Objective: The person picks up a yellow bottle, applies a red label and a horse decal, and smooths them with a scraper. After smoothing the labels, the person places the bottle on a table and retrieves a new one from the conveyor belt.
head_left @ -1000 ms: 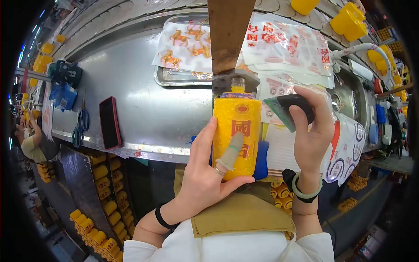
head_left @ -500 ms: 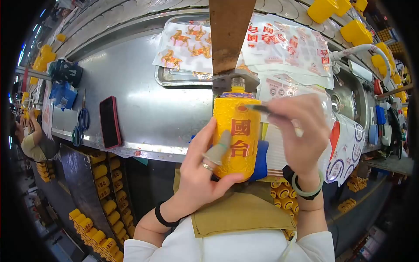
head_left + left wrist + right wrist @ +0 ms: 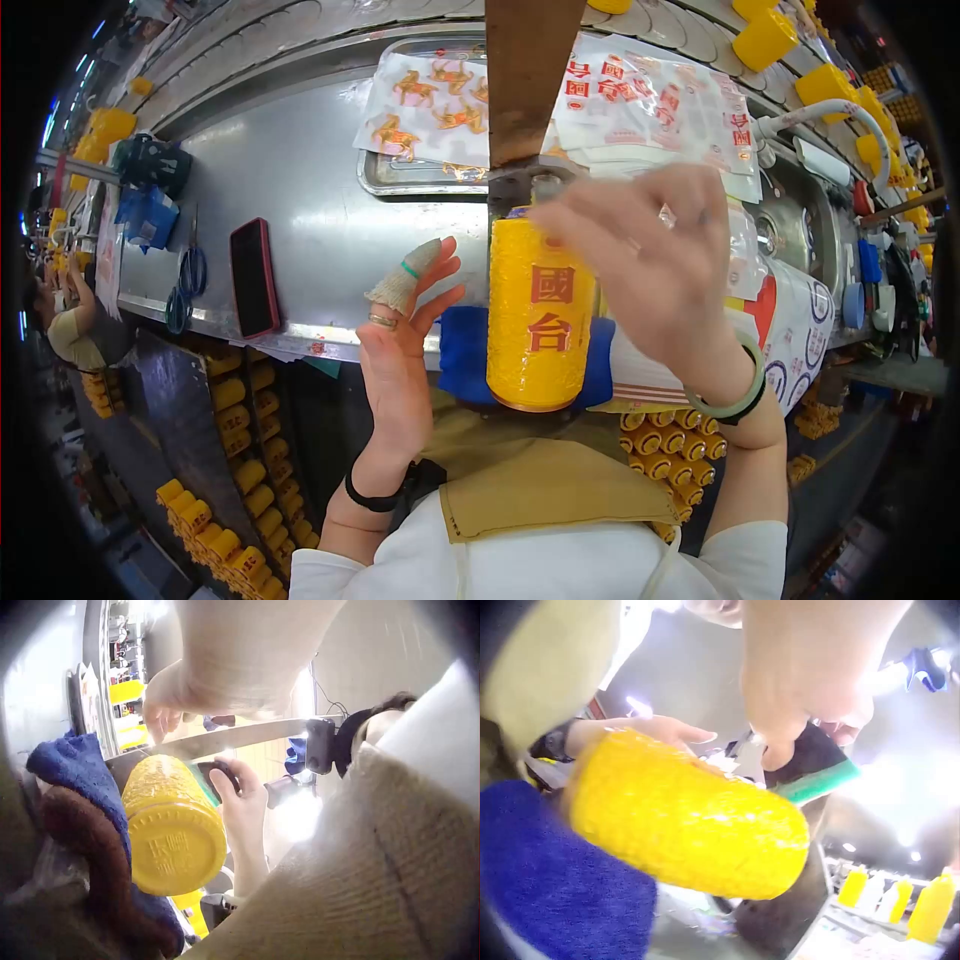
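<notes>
A yellow bottle [image 3: 540,375] with red characters lies with its neck against a metal holder beneath a brown bar, over a blue cloth [image 3: 462,350]. My left hand [image 3: 400,330], a fabric cover on one finger, is raised to the left of the bottle, fingers loosely spread, holding nothing. Across the bottle's neck end is my right hand [image 3: 655,265], blurred. In the right wrist view that hand [image 3: 810,675] pinches a black scraper [image 3: 814,757] with a green edge; the scraper is hidden in the head view. The bottle's embossed base [image 3: 176,851] shows in the left wrist view.
A red-edged phone [image 3: 254,278] and blue scissors [image 3: 192,272] lie on the metal bench at left. Behind are a metal tray [image 3: 420,180] with horse decals and sheets of red characters [image 3: 640,110]. A sink [image 3: 790,225] is at right, yellow bottles beyond.
My left hand has let go of the bottle and moved left. My right hand has moved left and up over the bottle's neck end. The blue cloth is more exposed.
</notes>
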`<state>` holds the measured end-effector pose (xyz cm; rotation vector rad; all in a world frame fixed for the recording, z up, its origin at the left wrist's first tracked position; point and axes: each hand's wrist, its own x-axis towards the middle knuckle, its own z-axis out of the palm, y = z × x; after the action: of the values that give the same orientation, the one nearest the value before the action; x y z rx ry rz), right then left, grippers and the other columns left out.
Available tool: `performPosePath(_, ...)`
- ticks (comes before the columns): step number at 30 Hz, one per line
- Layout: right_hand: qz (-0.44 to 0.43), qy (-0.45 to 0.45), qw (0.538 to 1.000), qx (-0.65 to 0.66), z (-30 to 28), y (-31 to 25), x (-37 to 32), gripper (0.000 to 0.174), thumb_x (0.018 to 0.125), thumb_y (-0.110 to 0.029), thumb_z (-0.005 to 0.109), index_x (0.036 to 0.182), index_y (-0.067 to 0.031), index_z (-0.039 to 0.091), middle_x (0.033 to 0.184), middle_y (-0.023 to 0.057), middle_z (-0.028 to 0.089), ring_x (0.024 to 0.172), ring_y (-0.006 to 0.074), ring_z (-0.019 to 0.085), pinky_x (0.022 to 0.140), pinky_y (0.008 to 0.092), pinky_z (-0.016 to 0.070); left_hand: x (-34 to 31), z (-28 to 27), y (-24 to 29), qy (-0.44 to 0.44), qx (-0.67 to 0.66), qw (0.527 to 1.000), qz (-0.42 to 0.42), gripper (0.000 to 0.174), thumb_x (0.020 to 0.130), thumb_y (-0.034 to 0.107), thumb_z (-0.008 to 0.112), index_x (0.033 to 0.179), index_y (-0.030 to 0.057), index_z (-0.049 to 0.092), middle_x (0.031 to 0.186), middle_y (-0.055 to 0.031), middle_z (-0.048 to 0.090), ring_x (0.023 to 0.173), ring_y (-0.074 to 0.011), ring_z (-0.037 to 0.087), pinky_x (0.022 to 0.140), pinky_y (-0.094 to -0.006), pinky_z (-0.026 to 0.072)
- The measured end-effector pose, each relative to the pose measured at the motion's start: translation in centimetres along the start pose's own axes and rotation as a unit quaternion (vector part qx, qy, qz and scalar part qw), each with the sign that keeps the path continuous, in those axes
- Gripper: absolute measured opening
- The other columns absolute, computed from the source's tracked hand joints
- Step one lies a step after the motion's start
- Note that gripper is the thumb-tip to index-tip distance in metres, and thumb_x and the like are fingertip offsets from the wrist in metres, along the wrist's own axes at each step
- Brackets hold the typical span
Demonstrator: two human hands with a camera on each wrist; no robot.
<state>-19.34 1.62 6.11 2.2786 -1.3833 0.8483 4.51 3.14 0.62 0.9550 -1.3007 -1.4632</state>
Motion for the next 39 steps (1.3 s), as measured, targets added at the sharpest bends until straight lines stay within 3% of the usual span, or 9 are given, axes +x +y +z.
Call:
performPosePath(6, -0.126, -0.098, 0.955, 0.251, -2.3, -6.0, -3.9, 0.029, 0.075, -0.021, 0.08, 0.103, -0.0135, 0.076, 0.092, -0.0025, 0.069, 0.072, 0.0171, 0.056, 0.064, 0.0323, 0.0435, 0.2, -0.7, -0.5, 0.004, 0.004, 1.0, -0.015, 0.085, 0.106, 0.068, 0.02, 0.149, -0.0004, 0.046, 0.146, -0.0192, 0.054, 0.135, -0.0298, 0.053, 0.11, -0.0441, 0.0432)
performPosePath(12, 0.094, 0.005, 0.989, 0.112, -0.7, -0.9, -3.0, 0.028, 0.076, -0.016, 0.074, 0.103, -0.0104, 0.075, 0.09, 0.0012, 0.07, 0.077, 0.018, 0.062, 0.065, 0.035, 0.0466, 0.0, 0.6, -0.5, -0.01, 0.008, 1.0, -0.029, 0.09, 0.103, 0.073, 0.019, 0.149, 0.0013, 0.047, 0.147, -0.0209, 0.055, 0.135, -0.0321, 0.053, 0.111, -0.0464, 0.0419)
performPosePath(19, -0.079, 0.003, 0.951, 0.298, -2.8, -6.1, -7.5, 0.022, 0.08, -0.007, 0.07, 0.101, -0.0114, 0.076, 0.104, 0.0037, 0.075, 0.086, 0.0145, 0.062, 0.065, 0.0248, 0.0485, 0.0, 0.4, -0.6, -0.025, 0.028, 0.999, -0.023, 0.088, 0.104, 0.071, 0.019, 0.149, 0.0002, 0.046, 0.147, -0.0199, 0.054, 0.134, -0.0308, 0.053, 0.109, -0.0451, 0.044)
performPosePath(21, -0.034, -0.048, 0.931, 0.361, -3.7, -6.8, -7.8, 0.022, 0.083, -0.002, 0.071, 0.104, -0.0064, 0.073, 0.105, 0.0067, 0.071, 0.09, 0.0177, 0.065, 0.071, 0.0281, 0.0524, -0.1, 0.6, -0.8, -0.042, 0.035, 0.998, -0.027, 0.087, 0.106, 0.069, 0.017, 0.149, -0.0008, 0.046, 0.147, -0.0181, 0.054, 0.134, -0.0294, 0.053, 0.108, -0.0441, 0.0454)
performPosePath(24, 0.446, 0.069, 0.78, 0.433, -2.3, -6.7, -8.4, 0.036, 0.09, 0.005, 0.072, 0.124, -0.0016, 0.06, 0.106, 0.0092, 0.066, 0.088, 0.0154, 0.066, 0.078, 0.0288, 0.0546, -0.1, 1.6, -1.1, -0.016, 0.057, 0.998, -0.007, 0.087, 0.106, 0.068, 0.017, 0.148, -0.0021, 0.047, 0.147, -0.0197, 0.053, 0.135, -0.0298, 0.052, 0.11, -0.0448, 0.0445)
performPosePath(27, 0.517, 0.131, 0.662, 0.527, -1.2, -6.7, -8.2, 0.037, 0.091, 0.003, 0.07, 0.125, -0.0002, 0.054, 0.112, 0.0103, 0.063, 0.104, 0.015, 0.062, 0.087, 0.0285, 0.0504, -0.5, 2.2, -1.0, 0.0, 0.108, 0.994, 0.023, 0.081, 0.105, 0.068, 0.027, 0.148, 0.0018, 0.048, 0.148, -0.0201, 0.054, 0.137, -0.0312, 0.051, 0.11, -0.048, 0.0442)
performPosePath(30, 0.493, 0.099, 0.791, 0.347, 1.9, -5.2, -10.9, 0.037, 0.093, 0.002, 0.068, 0.126, -0.0003, 0.053, 0.111, 0.0103, 0.064, 0.099, 0.0163, 0.062, 0.084, 0.0301, 0.0503, -0.6, 2.6, -0.8, -0.026, 0.173, 0.983, 0.057, 0.088, 0.104, 0.069, 0.032, 0.149, -0.0051, 0.045, 0.155, -0.0216, 0.043, 0.14, -0.031, 0.047, 0.113, -0.0459, 0.0406)
performPosePath(36, 0.48, 0.083, 0.799, 0.353, -0.8, -2.8, -10.3, 0.027, 0.096, 0.005, 0.059, 0.122, 0.0011, 0.058, 0.109, 0.0067, 0.062, 0.099, 0.0154, 0.06, 0.09, 0.0286, 0.0483, -0.9, 2.9, 0.6, -0.186, 0.502, 0.807, 0.249, 0.072, 0.083, 0.078, 0.061, 0.119, 0.018, 0.077, 0.146, -0.0172, 0.036, 0.13, -0.0414, 0.035, 0.112, -0.0484, 0.0368)
performPosePath(39, 0.436, 0.077, 0.817, 0.37, -1.5, -3.0, -9.9, 0.029, 0.09, 0.009, 0.064, 0.117, 0.0005, 0.065, 0.104, 0.0112, 0.067, 0.093, 0.0196, 0.064, 0.085, 0.0303, 0.0511, -1.5, 3.1, 0.4, -0.199, 0.541, 0.768, 0.277, 0.085, 0.085, 0.084, 0.051, 0.121, 0.0116, 0.077, 0.142, -0.019, 0.034, 0.13, -0.0402, 0.036, 0.108, -0.0511, 0.0379)
